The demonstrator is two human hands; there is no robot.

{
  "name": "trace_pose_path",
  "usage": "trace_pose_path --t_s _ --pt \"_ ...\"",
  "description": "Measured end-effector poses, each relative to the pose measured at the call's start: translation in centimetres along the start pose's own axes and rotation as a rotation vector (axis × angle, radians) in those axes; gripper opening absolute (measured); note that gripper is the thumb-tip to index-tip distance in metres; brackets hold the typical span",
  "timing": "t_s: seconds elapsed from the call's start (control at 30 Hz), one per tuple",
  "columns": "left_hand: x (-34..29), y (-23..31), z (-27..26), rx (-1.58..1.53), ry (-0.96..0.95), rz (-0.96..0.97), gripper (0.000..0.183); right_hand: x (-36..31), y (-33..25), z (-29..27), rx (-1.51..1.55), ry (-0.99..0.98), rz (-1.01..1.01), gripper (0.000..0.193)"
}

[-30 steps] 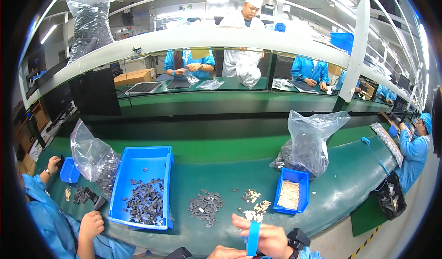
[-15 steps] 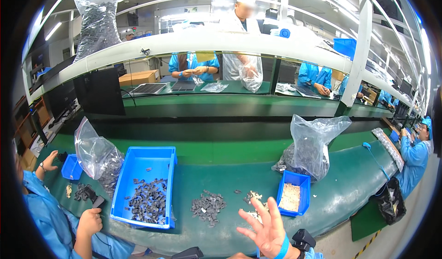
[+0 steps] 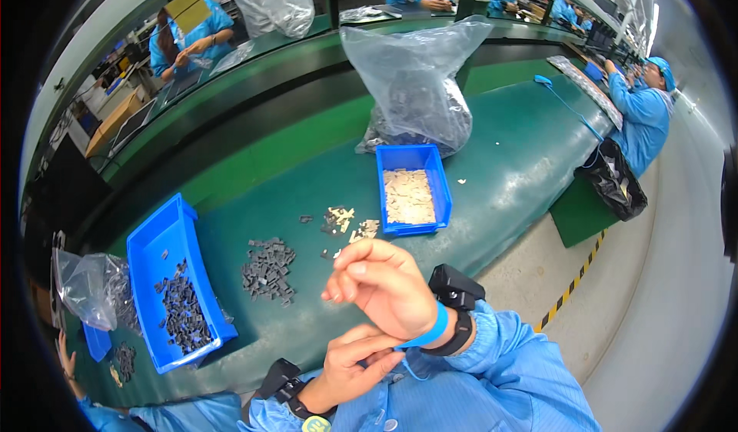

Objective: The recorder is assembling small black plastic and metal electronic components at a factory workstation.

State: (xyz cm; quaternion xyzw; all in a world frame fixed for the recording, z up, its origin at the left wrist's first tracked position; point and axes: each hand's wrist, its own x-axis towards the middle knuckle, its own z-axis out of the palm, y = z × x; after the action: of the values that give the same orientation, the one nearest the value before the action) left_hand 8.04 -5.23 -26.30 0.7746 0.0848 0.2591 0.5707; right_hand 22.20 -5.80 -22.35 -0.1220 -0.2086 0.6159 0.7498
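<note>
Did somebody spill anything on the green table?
Maybe a little. One small pale piece lies apart on the green table, just right of the small blue bin. That bin holds lots of pale pieces, so this one may have dropped out.

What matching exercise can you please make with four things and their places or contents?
Things
1. Thin blue wristband
2. Small blue rectangular plastic bin nearest the right hand
3. Large blue rectangular plastic tray
4. Yellow-and-black striped tape

Places or contents
A. Holds small black pieces
B. Lies on the floor
C. Holds flat beige pieces
D. Around the right wrist

Pairs: 1-D, 2-C, 3-A, 4-B.
</note>
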Motion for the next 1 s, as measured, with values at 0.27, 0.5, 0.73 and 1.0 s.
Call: trace_pose_path --t_s 0.27,0.5,0.73,1.0 --pt "0.9 -2.2 1.8 -0.513 0.252 -0.054 0.095 -0.6 1.1 0.9 -0.667 -0.162 -0.309 0.017" --pt "2.1 -0.4 4.6 -0.638 0.221 -0.172 0.062 0.8 1.2 2.8 -0.209 -0.125 -0.18 0.014" --pt "3.5 -0.1 6.4 -0.635 -0.001 -0.251 0.065 0.1 -0.7 2.8 -1.234 -0.519 -0.85 0.018" --pt "2.6 -1.2 5.5 -0.7 0.09 -0.239 0.055 1.1 -2.5 1.8 -1.614 -0.449 -1.211 0.023"
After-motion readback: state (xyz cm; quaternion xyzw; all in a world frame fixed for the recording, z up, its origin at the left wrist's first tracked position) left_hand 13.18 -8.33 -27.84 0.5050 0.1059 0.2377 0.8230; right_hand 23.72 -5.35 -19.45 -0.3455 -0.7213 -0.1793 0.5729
